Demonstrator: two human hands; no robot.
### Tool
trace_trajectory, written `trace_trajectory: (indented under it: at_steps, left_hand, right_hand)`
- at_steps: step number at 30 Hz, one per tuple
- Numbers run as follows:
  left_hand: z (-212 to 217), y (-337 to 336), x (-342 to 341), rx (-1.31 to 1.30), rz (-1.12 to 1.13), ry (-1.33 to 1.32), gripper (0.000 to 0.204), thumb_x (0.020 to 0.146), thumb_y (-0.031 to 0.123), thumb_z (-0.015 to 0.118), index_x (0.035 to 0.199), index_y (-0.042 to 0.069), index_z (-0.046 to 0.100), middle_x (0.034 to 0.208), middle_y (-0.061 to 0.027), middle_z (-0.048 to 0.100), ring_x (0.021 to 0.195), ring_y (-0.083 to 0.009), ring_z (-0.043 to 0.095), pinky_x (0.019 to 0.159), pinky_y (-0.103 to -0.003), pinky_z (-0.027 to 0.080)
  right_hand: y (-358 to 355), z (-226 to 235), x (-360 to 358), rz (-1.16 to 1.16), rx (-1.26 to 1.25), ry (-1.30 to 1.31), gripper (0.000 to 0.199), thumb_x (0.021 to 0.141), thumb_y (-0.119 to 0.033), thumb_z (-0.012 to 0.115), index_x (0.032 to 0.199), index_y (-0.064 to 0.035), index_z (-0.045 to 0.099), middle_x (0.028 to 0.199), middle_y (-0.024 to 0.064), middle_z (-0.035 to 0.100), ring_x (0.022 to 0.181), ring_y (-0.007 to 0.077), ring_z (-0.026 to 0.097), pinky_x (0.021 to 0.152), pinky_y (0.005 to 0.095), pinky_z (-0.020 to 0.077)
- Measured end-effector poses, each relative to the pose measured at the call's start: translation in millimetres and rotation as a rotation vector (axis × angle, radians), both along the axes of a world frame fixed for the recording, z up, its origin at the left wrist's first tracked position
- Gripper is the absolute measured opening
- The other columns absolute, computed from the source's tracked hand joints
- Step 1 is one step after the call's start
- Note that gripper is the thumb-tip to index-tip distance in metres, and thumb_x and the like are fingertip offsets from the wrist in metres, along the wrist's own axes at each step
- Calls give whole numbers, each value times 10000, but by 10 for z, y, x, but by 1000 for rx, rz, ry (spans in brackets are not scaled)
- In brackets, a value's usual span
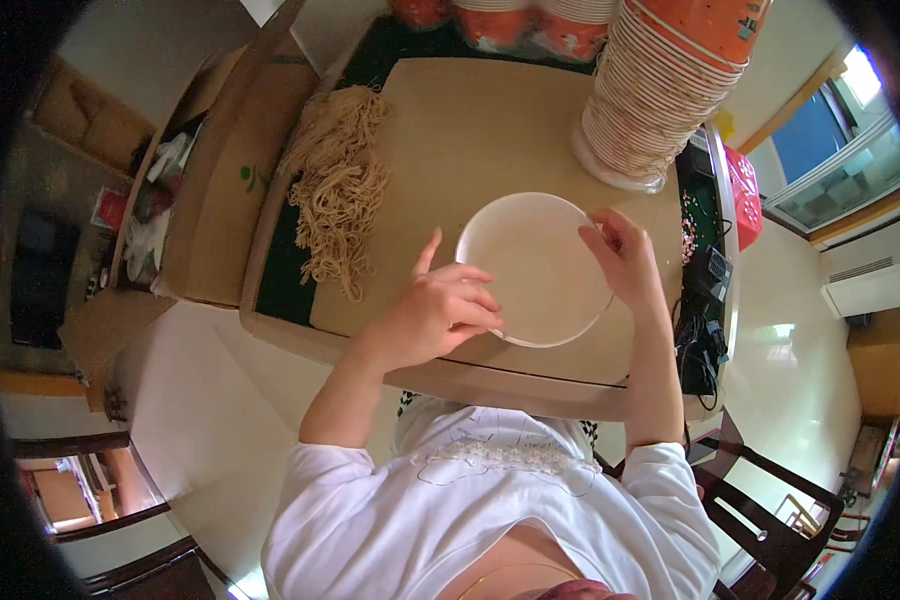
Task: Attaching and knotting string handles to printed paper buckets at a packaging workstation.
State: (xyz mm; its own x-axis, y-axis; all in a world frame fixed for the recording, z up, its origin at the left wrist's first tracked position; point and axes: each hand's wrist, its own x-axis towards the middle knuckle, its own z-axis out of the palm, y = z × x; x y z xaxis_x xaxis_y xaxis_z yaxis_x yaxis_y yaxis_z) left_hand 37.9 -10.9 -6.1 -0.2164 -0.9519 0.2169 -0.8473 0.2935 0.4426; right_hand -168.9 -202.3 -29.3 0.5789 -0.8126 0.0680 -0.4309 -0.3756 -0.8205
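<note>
A round bowl (535, 275), white inside and probably paper, rests on the cardboard sheet in front of me. My right hand (625, 255) is closed on the bowl's right rim, its thumb over the inside. At the lower left rim is my left hand (455, 305), its thumb and nearer fingers bent together over the edge while one outer finger sticks up and away. The left palm hides part of that rim, so whether anything thin is between those fingertips does not show.
Bundles of tan string (340, 190) lie on the left of the cardboard sheet (450, 130). A tall stack of orange-and-white bowls (660, 95) leans at the far right, and wrapped bowls (530, 25) line the back. Black cables and adapters (708, 300) lie along the right edge. An open carton (220, 180) stands left.
</note>
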Motion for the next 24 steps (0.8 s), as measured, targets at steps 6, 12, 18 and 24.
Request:
trace_trajectory:
  at_steps: [6,12,18,24]
  left_hand:
    - [43,26,-210,187,15,103,224,727,199,773,928,151,689,984,6,662,1064,-172,566,998,-527,301]
    - [-29,-8,-171,104,120,343,191,688,98,783,739,96,599,900,-19,655,963,-174,601,873,-383,399]
    - [-60,-31,-22,-150,63,420,160,672,21,771,763,69,649,842,-29,668,883,-190,643,835,-358,477]
    - [-100,4,85,-121,23,459,142,680,7,766,760,50,657,853,-39,674,874,-200,649,784,-332,513]
  right_hand:
    - [165,-22,50,-109,37,-69,161,879,-158,621,956,-17,623,568,64,523,521,97,465,503,277,398]
    - [179,-26,-20,-132,52,-100,144,889,-145,607,944,-13,591,573,64,545,513,94,462,496,273,396]
    - [239,-15,-99,-150,110,-81,101,928,-104,561,989,-24,572,605,18,559,571,52,459,500,237,370]
    - [146,13,-174,-177,260,-600,135,970,-66,447,1051,-54,555,631,-109,350,546,-1,270,489,186,200]
